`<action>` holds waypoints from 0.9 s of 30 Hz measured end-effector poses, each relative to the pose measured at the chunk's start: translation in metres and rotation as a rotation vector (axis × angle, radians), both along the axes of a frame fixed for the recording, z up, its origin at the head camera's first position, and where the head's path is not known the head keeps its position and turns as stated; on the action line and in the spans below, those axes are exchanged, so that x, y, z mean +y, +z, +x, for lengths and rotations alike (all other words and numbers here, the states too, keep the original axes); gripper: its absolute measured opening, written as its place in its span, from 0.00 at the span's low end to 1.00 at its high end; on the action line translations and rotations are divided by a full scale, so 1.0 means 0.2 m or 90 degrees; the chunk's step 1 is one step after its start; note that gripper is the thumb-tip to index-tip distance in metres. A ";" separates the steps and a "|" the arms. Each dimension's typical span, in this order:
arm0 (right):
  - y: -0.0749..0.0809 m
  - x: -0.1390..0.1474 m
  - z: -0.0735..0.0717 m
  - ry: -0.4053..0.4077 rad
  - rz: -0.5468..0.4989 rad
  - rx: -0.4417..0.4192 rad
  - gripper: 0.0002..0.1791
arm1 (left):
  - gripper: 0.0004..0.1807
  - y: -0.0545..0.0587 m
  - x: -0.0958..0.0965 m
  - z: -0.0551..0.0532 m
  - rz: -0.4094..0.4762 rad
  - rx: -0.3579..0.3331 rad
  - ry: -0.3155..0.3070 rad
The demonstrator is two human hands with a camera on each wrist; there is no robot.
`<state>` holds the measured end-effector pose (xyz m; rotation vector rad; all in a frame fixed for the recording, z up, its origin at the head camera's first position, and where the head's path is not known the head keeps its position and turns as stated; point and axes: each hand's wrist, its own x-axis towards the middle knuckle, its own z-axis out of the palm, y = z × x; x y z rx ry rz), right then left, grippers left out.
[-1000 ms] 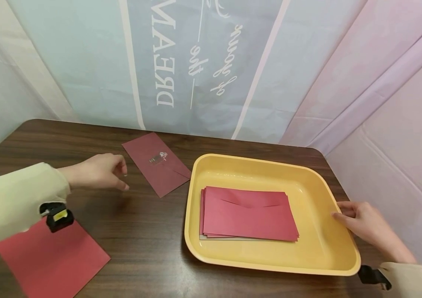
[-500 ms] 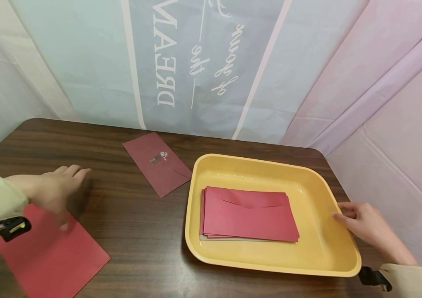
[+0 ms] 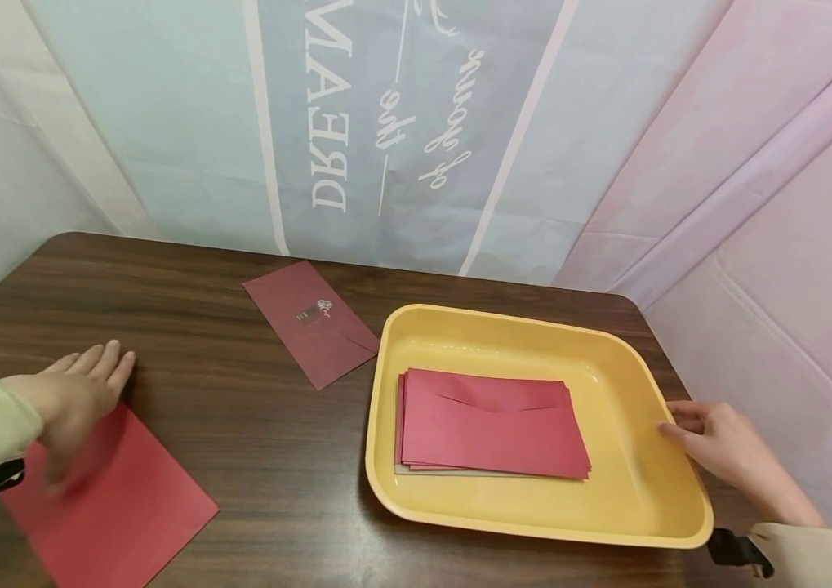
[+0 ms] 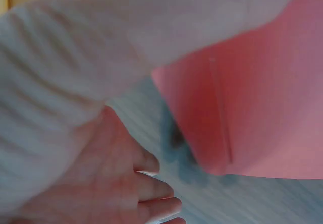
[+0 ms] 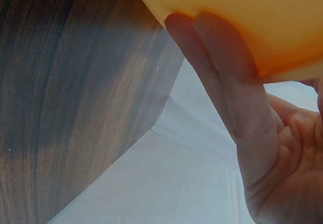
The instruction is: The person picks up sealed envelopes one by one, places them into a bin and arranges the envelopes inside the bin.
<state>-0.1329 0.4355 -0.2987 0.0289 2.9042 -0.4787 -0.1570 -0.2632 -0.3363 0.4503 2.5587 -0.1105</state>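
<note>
My left hand (image 3: 73, 400), slightly blurred, is over the upper end of a bright red envelope (image 3: 117, 498) at the table's left. Its fingers are straight and together, reaching past the envelope's edge. In the left wrist view the thumb crosses above the envelope (image 4: 272, 103), and a straight crease shows near its end; contact cannot be told. At the right, my right hand (image 3: 731, 449) pinches the rim of a yellow plastic tray (image 3: 621, 457), thumb inside and fingers outside. The right wrist view shows those fingers against the tray's outer wall (image 5: 282, 22). Several red envelopes (image 3: 492, 433) lie stacked in the tray.
A dark red envelope (image 3: 283, 310) with a small printed design lies flat at the back, one corner by the tray's left side. The brown wood-grain table (image 3: 283, 457) ends against a printed cloth backdrop (image 3: 401, 163) behind and a pale pink cloth (image 3: 790, 327) at right.
My left hand has moved left and towards me, from beside the dark red envelope to over the bright red one, its fingers straightening. The right hand and tray have stayed put.
</note>
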 end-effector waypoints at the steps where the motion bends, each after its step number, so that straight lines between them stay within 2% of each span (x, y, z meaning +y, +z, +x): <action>1: 0.00 0.00 0.00 0.000 0.000 0.000 0.27 | 0.82 -0.01 -0.01 0.01 -0.002 0.004 0.000; 10: 0.00 0.00 0.01 -0.003 -0.002 -0.002 0.27 | 0.85 -0.05 -0.05 0.04 0.032 -0.011 0.002; 15: 0.00 0.00 0.01 -0.004 -0.003 0.001 0.27 | 0.82 -0.06 -0.08 0.05 0.059 -0.021 0.014; 27: 0.00 0.00 0.01 0.000 0.001 0.006 0.26 | 0.78 -0.04 -0.07 0.05 0.045 -0.034 0.010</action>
